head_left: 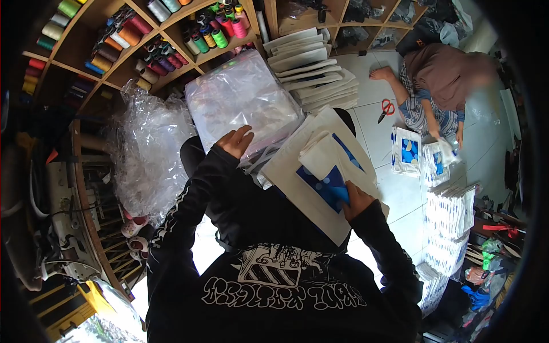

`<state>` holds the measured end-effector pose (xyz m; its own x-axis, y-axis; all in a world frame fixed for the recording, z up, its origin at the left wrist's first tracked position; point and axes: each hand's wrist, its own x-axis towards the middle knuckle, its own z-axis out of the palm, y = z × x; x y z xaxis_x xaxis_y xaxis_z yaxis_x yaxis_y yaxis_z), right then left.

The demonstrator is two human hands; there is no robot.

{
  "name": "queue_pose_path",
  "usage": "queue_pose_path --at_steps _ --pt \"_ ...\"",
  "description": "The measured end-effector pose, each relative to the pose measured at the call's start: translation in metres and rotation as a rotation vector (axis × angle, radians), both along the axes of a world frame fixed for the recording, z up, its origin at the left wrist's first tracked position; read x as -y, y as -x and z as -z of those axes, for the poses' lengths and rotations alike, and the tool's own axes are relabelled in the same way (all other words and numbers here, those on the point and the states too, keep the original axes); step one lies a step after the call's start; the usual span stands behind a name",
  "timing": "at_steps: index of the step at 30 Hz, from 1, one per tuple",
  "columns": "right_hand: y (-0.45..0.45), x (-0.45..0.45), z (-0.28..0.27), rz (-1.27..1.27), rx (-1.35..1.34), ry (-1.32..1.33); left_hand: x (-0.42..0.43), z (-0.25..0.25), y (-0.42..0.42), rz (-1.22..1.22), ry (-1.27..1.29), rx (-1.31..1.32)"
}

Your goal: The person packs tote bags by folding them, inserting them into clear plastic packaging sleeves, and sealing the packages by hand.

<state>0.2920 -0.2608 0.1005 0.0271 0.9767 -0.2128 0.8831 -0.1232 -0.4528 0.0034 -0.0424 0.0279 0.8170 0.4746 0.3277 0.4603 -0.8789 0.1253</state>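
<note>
Indoors, a pale tiled floor (369, 130) spreads beneath a wooden shelf (83, 40) whose square compartments hold coloured thread spools (217, 39). The wearer sits in dark clothes, a stack of flat off-white pieces (286, 166) lying slantwise across the lap.

On that stack rests a folded white piece (317, 153) with a smooth, glossy-looking blue printed panel. The right hand (359, 201) lies at the panel's edge, thumb side against the blue; whether its fingers close on the piece cannot be told. The left hand (235, 142), loosely curled and grasping nothing visible, rests on a thick, squarish stack of clear plastic (246, 94), shiny and wrinkled. Beside this, a crumpled heap of transparent film (151, 151) bulges, crowding the wearer's left side.

Beyond the plastic, limp white pieces (311, 68) lean in an uneven, layered pile. Red-handled scissors (386, 110) lie on the tiles near a co-worker (437, 77) in a brown top, seated on the floor, hands down by white pieces with blue prints (407, 151). Tall bundled piles (449, 220) take up the floor at the wearer's right.
</note>
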Motion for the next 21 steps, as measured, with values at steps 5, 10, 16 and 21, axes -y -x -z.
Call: queue_pose_path --at_steps 5,10,16,21 --pt "-0.012 -0.017 -0.034 0.021 0.048 -0.012 -0.004 -0.011 -0.003 -0.161 0.051 0.108" --pt "-0.02 -0.035 -0.064 0.049 -0.059 -0.185 -0.007 -0.021 -0.004 -0.206 0.099 0.068" --pt "-0.022 -0.061 -0.092 0.149 -0.266 -0.139 -0.008 -0.022 -0.006 -0.219 0.036 0.093" --pt "-0.022 -0.082 -0.089 0.145 -0.612 -0.02 -0.005 -0.029 -0.004 -0.224 0.047 0.109"
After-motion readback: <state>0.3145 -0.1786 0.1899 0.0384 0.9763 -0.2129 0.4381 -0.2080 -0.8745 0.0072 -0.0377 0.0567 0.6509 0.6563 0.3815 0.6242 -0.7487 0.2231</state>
